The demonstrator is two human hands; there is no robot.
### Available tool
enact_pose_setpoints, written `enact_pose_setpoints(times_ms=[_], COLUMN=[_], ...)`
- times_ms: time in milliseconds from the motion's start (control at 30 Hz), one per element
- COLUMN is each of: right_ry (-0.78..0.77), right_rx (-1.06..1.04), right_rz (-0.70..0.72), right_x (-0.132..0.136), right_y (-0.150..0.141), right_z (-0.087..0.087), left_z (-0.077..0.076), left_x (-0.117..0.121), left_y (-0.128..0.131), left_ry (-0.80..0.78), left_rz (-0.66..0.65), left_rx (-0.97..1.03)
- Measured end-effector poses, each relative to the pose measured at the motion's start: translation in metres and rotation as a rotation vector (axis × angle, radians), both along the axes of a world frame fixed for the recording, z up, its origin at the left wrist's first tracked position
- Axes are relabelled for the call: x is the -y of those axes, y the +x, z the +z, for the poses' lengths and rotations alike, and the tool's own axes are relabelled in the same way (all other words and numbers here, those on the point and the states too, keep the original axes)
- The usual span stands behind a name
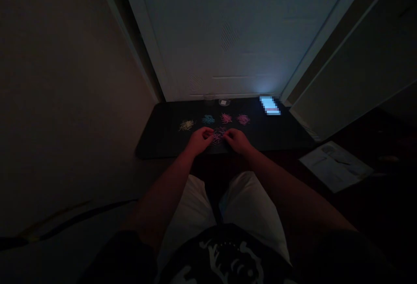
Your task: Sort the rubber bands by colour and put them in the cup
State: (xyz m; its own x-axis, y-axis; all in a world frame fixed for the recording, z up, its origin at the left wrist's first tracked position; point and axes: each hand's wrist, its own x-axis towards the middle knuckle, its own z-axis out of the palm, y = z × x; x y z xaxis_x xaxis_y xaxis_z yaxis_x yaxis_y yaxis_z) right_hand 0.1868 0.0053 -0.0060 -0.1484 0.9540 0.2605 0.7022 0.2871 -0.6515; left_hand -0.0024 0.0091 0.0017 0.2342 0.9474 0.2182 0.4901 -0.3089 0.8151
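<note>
On a dark low table point(163, 138) lie separate heaps of small thin sticks, too small to name surely. The nearest is a purple heap point(219, 136), between my two hands. My left hand point(200, 140) is at its left side, fingers curled together. At the right side, my right hand point(237, 140) has its thumb and fingers pinched at the heap's edge. What either hand holds is hidden in the dim light. Behind them are a pale yellow heap point(186, 125), a blue heap point(208, 119), a red-pink heap point(226, 118) and a pink heap point(243, 119).
A lit phone point(270, 105) lies at the back right of the table. Near the back edge are a clear round container point(209, 98) and a clear lid point(224, 102) with a white label. A white door point(208, 36) rises behind. Papers point(335, 166) lie lower right.
</note>
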Motion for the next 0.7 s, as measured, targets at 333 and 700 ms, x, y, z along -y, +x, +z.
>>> enact_pose_setpoints(times_ms=[333, 700], right_ry=[0.05, 0.197], right_rx=[-0.15, -0.342], right_rz=[0.055, -0.286], right_x=[-0.007, -0.01], right_y=[-0.008, 0.006], right_z=[-0.005, -0.013], left_z=[-0.002, -0.011], left_x=[0.0, -0.011], left_y=[0.01, -0.001], left_ry=[0.033, -0.002], left_rz=[0.022, 0.177], left_rx=[-0.041, 0.278])
